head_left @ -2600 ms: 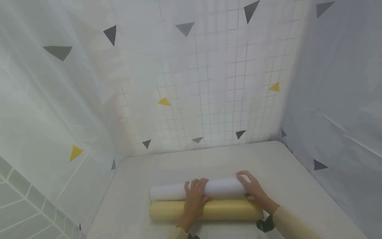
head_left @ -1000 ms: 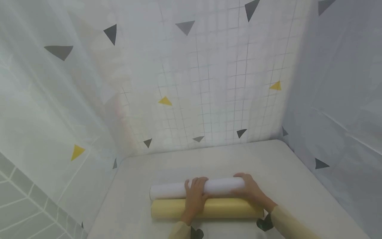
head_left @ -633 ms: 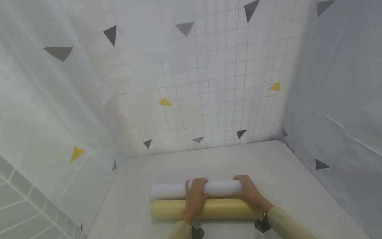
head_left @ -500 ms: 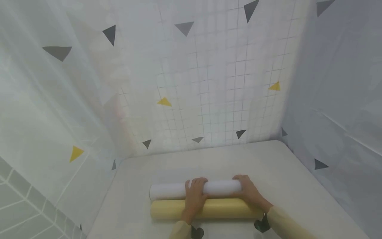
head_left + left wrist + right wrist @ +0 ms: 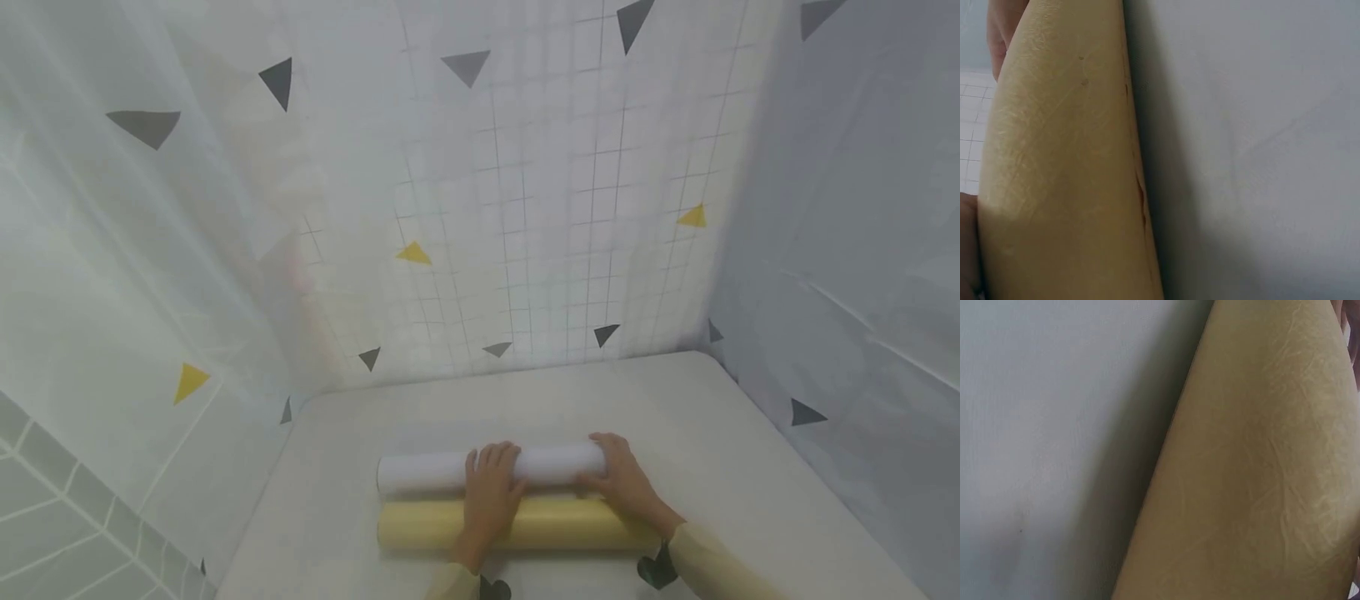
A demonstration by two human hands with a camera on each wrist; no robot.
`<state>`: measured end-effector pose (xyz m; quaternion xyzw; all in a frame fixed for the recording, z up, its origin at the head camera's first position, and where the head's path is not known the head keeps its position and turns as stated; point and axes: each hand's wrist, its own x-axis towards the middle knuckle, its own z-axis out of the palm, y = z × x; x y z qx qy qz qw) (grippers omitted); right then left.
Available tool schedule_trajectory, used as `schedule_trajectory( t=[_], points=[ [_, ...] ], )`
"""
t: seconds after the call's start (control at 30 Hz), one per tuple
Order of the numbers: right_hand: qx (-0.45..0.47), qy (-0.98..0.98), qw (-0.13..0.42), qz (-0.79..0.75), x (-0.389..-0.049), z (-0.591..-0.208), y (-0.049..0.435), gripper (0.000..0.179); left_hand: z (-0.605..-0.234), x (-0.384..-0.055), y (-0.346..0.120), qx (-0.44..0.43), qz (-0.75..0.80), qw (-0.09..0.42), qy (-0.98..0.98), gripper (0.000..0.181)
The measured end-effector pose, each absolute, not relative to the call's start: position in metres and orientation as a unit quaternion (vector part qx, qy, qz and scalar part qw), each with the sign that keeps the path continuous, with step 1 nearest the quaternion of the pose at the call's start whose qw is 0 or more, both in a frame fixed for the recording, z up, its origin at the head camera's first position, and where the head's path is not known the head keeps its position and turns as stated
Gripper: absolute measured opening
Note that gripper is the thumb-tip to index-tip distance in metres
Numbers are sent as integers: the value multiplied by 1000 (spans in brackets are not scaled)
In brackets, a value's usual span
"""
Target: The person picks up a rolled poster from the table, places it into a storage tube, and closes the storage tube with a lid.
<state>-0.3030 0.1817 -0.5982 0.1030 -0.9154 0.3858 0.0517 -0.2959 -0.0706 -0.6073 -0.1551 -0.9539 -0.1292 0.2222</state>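
Two long rolls lie side by side on a pale tabletop: a white roll [image 5: 422, 473] at the back and a yellow roll [image 5: 562, 527] nearer the person. With fingers curled over its middle, the left hand [image 5: 491, 490] grips the white roll. The right hand [image 5: 624, 482] holds that roll near its right end, fingers over the far side and thumb on the near side. Both forearms pass above the yellow roll. Wrinkled yellow wrapping [image 5: 1066, 156] fills much of the left wrist view; in the right wrist view the same roll [image 5: 1247, 456] hides most of the hands.
The pale tabletop [image 5: 352, 425] extends around both rolls. Behind it and at the sides stand whitish sheet walls [image 5: 540, 275] printed with triangles and grid lines. At lower left is a grey patterned strip [image 5: 67, 475].
The right hand has shifted left from the white roll's right end and now grasps round it. Over the last half second the white roll has moved slightly away from the person; the yellow one stays put.
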Motion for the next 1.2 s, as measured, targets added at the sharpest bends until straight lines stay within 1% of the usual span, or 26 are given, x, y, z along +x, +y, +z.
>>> schedule_trajectory(
  t=[0.2, 0.3, 0.43, 0.5, 0.6, 0.7, 0.77, 0.87, 0.93, 1.0, 1.07, 1.13, 1.2],
  points=[
    [85, -921, 45, 378, -304, -598, 181, 71, -607, -296, -67, -150, -110, 201, -962, 43],
    [90, -917, 61, 383, -304, -597, 182, 57, -605, -294, -65, -148, -106, 196, -963, 43],
    [100, -913, 95, 384, -304, -596, 186, 38, -603, -292, -62, -147, -114, 201, -962, 43],
    [107, -911, 115, 381, -304, -597, 187, 35, -603, -291, -61, -144, -118, 202, -962, 41],
    [121, -903, 171, 376, -304, -596, 185, 31, -604, -288, -61, -143, -114, 205, -962, 40],
    [139, -890, 231, 368, -309, -599, 183, 31, -605, -287, -62, -149, -97, 200, -963, 39],
    [139, -881, 240, 382, -311, -594, 180, 34, -604, -287, -64, -160, -81, 196, -964, 38],
    [135, -872, 222, 416, -311, -580, 175, 41, -601, -288, -68, -175, -71, 192, -963, 39],
    [121, -874, 205, 423, -309, -569, 171, 44, -598, -288, -72, -186, -60, 193, -961, 45],
    [123, -882, 211, 402, -308, -562, 168, 42, -595, -288, -76, -196, -45, 197, -959, 54],
    [141, -893, 246, 351, -308, -557, 167, 39, -593, -289, -81, -208, -21, 205, -956, 58],
    [165, -897, 288, 292, -307, -552, 166, 38, -591, -290, -85, -210, -15, 216, -953, 52],
    [190, -894, 325, 242, -306, -547, 167, 41, -589, -293, -90, -195, -47, 222, -954, 43]
  ],
)
